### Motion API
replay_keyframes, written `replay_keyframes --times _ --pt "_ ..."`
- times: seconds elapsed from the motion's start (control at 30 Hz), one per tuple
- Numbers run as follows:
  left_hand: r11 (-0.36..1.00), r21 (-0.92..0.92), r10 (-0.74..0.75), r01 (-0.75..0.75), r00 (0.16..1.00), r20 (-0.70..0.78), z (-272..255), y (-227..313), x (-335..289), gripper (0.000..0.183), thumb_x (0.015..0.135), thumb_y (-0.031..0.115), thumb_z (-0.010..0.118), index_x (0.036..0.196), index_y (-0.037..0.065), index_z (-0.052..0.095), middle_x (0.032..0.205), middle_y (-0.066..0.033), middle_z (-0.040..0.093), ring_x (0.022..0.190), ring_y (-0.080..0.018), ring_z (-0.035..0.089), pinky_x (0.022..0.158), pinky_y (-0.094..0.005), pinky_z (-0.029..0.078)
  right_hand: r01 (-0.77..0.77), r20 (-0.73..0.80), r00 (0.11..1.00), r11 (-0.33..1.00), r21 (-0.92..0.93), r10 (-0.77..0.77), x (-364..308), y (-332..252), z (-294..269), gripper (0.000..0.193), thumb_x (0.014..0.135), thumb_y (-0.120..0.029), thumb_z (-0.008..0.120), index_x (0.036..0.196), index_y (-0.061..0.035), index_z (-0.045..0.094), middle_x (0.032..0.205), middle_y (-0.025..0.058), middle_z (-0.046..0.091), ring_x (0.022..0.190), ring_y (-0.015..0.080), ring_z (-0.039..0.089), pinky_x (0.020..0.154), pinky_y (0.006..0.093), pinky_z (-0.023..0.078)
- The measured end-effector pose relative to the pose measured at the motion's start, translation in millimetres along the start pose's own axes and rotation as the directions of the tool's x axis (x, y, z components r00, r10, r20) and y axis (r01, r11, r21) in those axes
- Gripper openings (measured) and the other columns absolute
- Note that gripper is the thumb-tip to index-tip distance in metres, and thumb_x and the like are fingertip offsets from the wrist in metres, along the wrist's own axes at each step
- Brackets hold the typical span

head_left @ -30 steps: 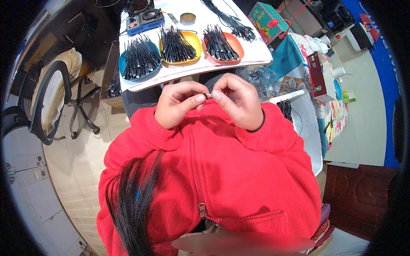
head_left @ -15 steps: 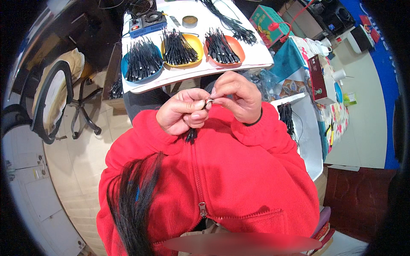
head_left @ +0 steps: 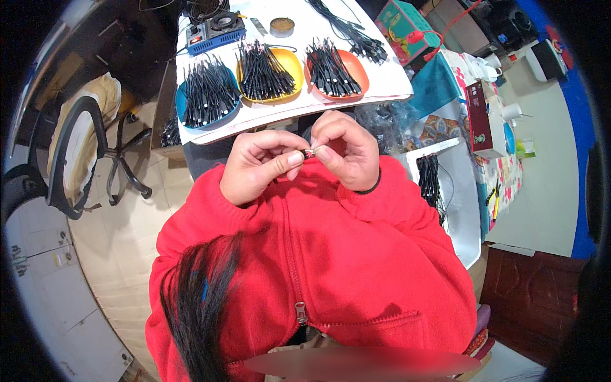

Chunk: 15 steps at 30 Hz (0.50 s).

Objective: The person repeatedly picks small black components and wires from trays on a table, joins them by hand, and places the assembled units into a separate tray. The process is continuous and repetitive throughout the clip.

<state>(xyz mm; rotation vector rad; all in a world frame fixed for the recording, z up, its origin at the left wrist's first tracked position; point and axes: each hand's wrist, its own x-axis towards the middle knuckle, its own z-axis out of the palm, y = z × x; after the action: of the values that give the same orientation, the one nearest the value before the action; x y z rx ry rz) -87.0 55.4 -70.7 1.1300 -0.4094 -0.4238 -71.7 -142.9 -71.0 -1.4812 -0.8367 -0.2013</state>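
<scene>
- The left hand [head_left: 261,164] pinches thin wires [head_left: 310,153] between thumb and fingertips; its other fingers curl in.
- The right hand [head_left: 347,149] grasps the same wires from the other side, thumb against bent fingers, just beside the left fingertips.
- The wires lie in the small gap between the hands, in front of the red jacket [head_left: 356,254]; the fingers hide the rest, so how the strands are joined cannot be told.
- Beyond the hands is the table [head_left: 270,116], near its front edge three bowls of black cables: the blue bowl [head_left: 230,112] beyond the left hand and farther left, the yellow bowl [head_left: 291,65] roughly straight ahead, the orange bowl [head_left: 356,69] ahead of the right hand.
- Farther past the bowls are a blue device [head_left: 216,41], a tin [head_left: 282,27] and loose cables [head_left: 359,39].
- Right of the right hand, a white tray [head_left: 468,239] holds more cables.
</scene>
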Motion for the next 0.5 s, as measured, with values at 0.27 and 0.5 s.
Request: replay_keyframes --times 0.27,0.5 --pt "0.994 0.097 -0.037 0.043 0.997 -0.067 -13 9 26 0.015 0.091 0.004 0.060 0.103 -0.003 0.065 0.083 -0.0021 0.062 0.068 -0.0067 0.053 0.061 -0.0208 0.044 -0.078 -0.032 0.997 0.990 -0.118 0.074 22 18 -16 0.012 0.081 -0.009 0.071 0.086 -0.0011 0.063 0.080 0.0074 0.062 0.070 0.0170 0.058 0.065 0.0262 0.045" --pt "0.980 0.075 -0.176 0.184 0.979 -0.107 -25 35 66 0.014 0.090 0.002 0.059 0.103 -0.004 0.061 0.080 -0.0035 0.061 0.071 -0.0075 0.055 0.063 -0.0201 0.045 -0.218 -0.115 0.962 0.951 0.221 0.248 29 55 -19 0.021 0.087 -0.011 0.067 0.102 0.0006 0.060 0.093 0.0065 0.059 0.079 0.0108 0.056 0.071 0.0235 0.045"
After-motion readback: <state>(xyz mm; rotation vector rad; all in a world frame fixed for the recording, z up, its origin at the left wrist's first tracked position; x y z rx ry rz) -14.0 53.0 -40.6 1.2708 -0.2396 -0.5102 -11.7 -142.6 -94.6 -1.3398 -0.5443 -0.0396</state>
